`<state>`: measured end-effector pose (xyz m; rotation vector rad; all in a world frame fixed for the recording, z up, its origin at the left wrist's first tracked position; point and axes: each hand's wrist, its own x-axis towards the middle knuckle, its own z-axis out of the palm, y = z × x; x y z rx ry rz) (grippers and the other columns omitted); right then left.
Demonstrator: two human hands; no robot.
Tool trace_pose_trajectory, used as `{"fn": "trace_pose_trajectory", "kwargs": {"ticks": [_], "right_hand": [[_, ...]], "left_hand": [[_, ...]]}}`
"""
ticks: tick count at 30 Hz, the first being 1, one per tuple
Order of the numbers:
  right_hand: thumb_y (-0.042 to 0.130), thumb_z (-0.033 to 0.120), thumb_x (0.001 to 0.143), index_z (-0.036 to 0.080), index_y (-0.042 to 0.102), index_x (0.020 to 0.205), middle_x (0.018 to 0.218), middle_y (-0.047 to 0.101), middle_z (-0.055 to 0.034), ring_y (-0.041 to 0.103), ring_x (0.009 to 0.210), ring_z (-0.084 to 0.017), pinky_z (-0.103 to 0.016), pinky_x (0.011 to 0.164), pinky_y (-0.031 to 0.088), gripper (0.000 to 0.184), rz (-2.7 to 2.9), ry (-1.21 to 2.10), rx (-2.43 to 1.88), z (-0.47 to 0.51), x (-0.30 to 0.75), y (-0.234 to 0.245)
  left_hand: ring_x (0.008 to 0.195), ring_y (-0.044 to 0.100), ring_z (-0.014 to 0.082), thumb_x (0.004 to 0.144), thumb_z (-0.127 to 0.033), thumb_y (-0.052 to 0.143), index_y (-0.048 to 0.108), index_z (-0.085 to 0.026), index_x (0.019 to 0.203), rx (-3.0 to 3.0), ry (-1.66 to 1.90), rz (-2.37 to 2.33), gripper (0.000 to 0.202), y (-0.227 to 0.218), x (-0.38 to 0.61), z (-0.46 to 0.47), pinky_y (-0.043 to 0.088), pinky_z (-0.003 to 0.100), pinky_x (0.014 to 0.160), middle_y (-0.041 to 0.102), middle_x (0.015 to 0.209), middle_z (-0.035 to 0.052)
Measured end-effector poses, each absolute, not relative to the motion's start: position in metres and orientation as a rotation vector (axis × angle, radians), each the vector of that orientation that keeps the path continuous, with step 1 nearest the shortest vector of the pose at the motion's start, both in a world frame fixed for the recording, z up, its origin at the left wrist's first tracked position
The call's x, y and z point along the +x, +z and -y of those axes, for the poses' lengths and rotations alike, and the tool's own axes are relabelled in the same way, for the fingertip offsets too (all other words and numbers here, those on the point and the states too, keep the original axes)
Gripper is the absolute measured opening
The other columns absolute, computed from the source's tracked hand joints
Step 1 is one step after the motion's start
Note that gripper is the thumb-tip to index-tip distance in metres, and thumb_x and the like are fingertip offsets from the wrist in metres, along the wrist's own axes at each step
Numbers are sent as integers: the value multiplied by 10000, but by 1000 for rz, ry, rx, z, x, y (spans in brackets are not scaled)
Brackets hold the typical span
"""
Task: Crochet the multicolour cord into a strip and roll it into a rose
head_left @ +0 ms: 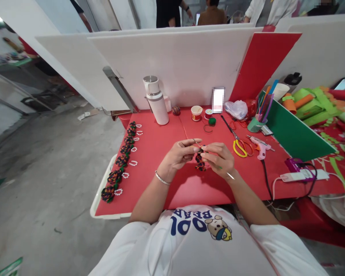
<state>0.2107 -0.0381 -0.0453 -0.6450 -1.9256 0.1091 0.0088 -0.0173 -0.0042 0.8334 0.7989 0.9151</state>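
Between my hands hangs a small dark multicoloured crochet piece (200,164), just above the red tabletop. The fingers of my left hand (180,154) are closed on its upper edge. My right hand (220,160) pinches a thin crochet hook (198,144) close to the same edge; the fingers hide part of the hook. From a dark striped yarn ball (176,110), an orange-red strand (185,132) runs across the table to my left hand. At the left edge lies a row of several similar crocheted pieces (115,177), each beside a white bead loop (133,163).
A white thermos (158,105), paper cup (196,113), green yarn ball (212,121) and phone (218,100) stand or lie at the back. To the right are yellow-handled scissors (239,147), a pink glue gun (261,147), a pen cup (256,124) and a power strip (301,175). White boards rise behind.
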Motion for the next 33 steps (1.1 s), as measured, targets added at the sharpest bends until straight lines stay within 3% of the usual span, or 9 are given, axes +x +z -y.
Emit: {"fn": "trace_pose_trajectory", "kwargs": {"ticks": [4,8,12,14,16,19,22,26,33], "right_hand": [[678,260,944,307,769,1053,1116,794,-64,740,1008,-214,-429,897,618,150,2052,415,-580,34,229,-11],[647,332,969,268,781,973,1069,813,-67,768,1001,-213,-402,920,626,148,2003,839,-649,33,242,9],[655,478,946,246,750,888,981,816,-67,781,873,-226,-442,845,657,257,1591,1195,-591,30,231,-14],[686,547,903,259,735,882,975,807,-60,777,894,-227,-433,828,661,293,1384,1121,-617,30,217,-33],[683,503,921,275,746,919,1033,799,-55,758,1000,-223,-438,927,636,237,1346,984,-700,34,206,-47],[655,407,961,287,761,962,1066,792,-47,735,1055,-211,-438,1013,591,161,1421,872,-764,40,199,-52],[655,366,965,292,766,965,1047,792,-43,733,1043,-210,-426,983,596,133,1504,884,-752,45,202,-47],[652,290,967,312,770,984,1058,784,-32,726,1024,-198,-402,935,601,121,1534,773,-755,50,203,-41],[658,208,950,343,754,1123,1085,765,-46,700,999,-214,-432,911,580,240,1643,228,-863,61,188,-44]], "left_hand": [[487,407,41,522,-282,950,822,-127,948,1012,1013,-947,471,-2,2,13,297,220,475,709,675,42],[686,638,147,524,-274,942,829,-134,860,1128,997,-921,381,1,0,13,489,279,666,752,747,72],[574,554,102,570,-291,927,835,-128,940,1132,989,-878,415,-4,8,15,420,251,565,733,699,61],[525,489,74,585,-307,926,834,-131,974,1117,1034,-874,437,-9,13,16,373,243,524,743,724,61],[522,478,65,590,-316,931,834,-139,979,1106,1067,-876,438,-13,16,16,376,240,522,759,768,66],[632,601,106,604,-332,940,831,-150,996,1136,1061,-869,446,-12,13,17,480,254,623,778,839,76],[755,683,164,587,-355,959,829,-138,968,1195,1070,-886,458,-6,8,17,544,296,734,781,849,82],[652,646,146,547,-365,976,820,-120,984,1214,1072,-926,525,-2,7,16,535,295,667,739,710,46],[609,593,105,574,-359,949,790,-109,1097,1071,1232,-915,602,-25,31,22,481,260,619,724,721,33]]}}
